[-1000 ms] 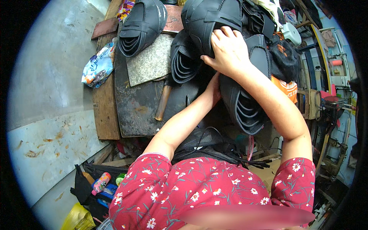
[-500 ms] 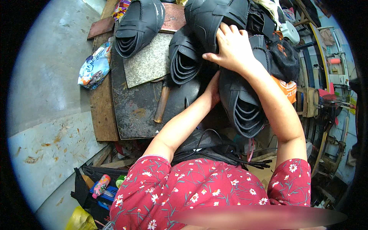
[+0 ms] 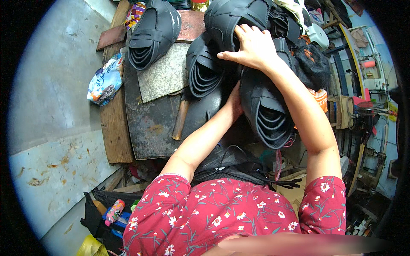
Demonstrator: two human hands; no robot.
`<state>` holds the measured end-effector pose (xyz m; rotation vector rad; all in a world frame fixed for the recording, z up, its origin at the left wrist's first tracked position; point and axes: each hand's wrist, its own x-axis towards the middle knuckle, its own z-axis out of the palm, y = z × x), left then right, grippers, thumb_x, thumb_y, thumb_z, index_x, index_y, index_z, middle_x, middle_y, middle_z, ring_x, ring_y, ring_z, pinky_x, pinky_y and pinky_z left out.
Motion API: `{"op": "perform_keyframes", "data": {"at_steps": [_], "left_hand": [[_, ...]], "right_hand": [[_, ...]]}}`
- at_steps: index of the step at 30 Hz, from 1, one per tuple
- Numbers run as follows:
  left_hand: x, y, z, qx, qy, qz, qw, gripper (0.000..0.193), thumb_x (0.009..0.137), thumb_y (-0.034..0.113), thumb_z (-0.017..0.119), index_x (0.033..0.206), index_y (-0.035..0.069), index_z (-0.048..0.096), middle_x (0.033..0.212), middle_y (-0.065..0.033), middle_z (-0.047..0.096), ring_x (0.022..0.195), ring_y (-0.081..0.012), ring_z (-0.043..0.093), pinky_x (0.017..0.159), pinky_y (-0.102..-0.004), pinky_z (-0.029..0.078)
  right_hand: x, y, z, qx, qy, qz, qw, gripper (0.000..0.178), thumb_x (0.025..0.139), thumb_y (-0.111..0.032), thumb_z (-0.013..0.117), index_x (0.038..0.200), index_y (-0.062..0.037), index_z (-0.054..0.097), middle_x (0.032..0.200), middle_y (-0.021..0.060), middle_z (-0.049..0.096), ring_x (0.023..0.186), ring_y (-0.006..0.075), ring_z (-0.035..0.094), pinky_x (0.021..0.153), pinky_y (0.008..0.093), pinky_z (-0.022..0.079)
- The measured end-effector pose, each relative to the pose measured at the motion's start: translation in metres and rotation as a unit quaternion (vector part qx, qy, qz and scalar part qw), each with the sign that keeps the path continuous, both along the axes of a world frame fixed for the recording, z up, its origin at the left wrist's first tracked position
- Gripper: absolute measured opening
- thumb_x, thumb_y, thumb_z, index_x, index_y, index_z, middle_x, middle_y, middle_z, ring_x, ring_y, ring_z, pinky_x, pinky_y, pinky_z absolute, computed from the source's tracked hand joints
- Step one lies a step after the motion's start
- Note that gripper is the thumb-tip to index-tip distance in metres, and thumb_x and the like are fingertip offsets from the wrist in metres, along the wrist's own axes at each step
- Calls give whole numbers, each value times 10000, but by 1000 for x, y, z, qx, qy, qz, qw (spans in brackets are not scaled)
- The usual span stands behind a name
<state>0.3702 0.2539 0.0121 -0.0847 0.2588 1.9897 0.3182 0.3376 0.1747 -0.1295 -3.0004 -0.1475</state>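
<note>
Nested stacks of black shoe uppers lie at the upper middle of the work surface. My right hand (image 3: 255, 48) reaches over the upper stack (image 3: 228, 23), its fingers curled over the edge and its thumb stretched to the left. Below it my left hand (image 3: 233, 101) is against the left side of another stack of shoe uppers (image 3: 267, 109), its fingers hidden behind that stack. A third stack (image 3: 204, 68) sits just left of my hands. Farther left lies one more stack (image 3: 153, 36) of nested uppers.
A dark board (image 3: 149, 123) carries a speckled grey slab (image 3: 164, 74) and a wooden-handled tool (image 3: 180, 119), its head partly hidden. A wooden plank (image 3: 115, 136) runs along the left edge, with a blue-and-white plastic packet (image 3: 106, 81) on it. An orange bag (image 3: 319, 97) and black mesh bundle (image 3: 312, 62) are right.
My right hand has shifted slightly left along the upper stack's edge. The stack beside my left hand has moved a little left and up. Both hands stay at the uppers.
</note>
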Motion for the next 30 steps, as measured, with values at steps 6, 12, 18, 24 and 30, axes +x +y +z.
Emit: {"op": "perform_keyframes", "data": {"at_steps": [6, 12, 18, 24, 30], "left_hand": [[1, -8, 11, -50, -10, -22, 998, 490, 1050, 356, 433, 1403, 22, 498, 1355, -150, 603, 1187, -283, 619, 1063, -435, 483], [13, -11, 13, -130, 17, 20, 991, 507, 1048, 384, 430, 1409, 36, 498, 1367, -147, 595, 1210, -289, 603, 1072, -448, 471], [26, 4, -5, -118, 13, 61, 991, 524, 1044, 407, 430, 1413, 41, 498, 1375, -146, 589, 1222, -291, 594, 1079, -454, 463], [49, 0, -16, -119, 13, 75, 990, 542, 1039, 430, 429, 1417, 47, 497, 1384, -146, 582, 1233, -293, 585, 1086, -459, 454], [59, -6, -24, -127, 11, 85, 988, 560, 1035, 453, 429, 1421, 53, 496, 1393, -145, 576, 1244, -295, 576, 1093, -464, 446]], "right_hand": [[1, 4, -1, -8, -53, -18, 998, 832, 702, -653, 686, 1334, -123, 577, 1252, 117, 618, 1128, 300, 626, 933, 487, 441], [0, 49, -8, -301, 141, -8, 943, 603, 707, -471, 669, 1168, -83, 640, 1068, 173, 682, 1010, 361, 657, 882, 430, 502], [45, 149, 32, -588, 296, 61, 750, 246, 823, -218, 669, 976, -31, 712, 960, 85, 686, 869, 174, 644, 826, 317, 497], [188, 185, 65, -744, 325, 94, 575, 183, 836, -155, 608, 912, -1, 672, 924, 127, 703, 883, 218, 679, 850, 339, 533], [259, 141, 66, -691, 341, 27, 636, 407, 743, -134, 610, 1096, 68, 629, 987, 124, 694, 869, 201, 681, 845, 327, 546]]}}
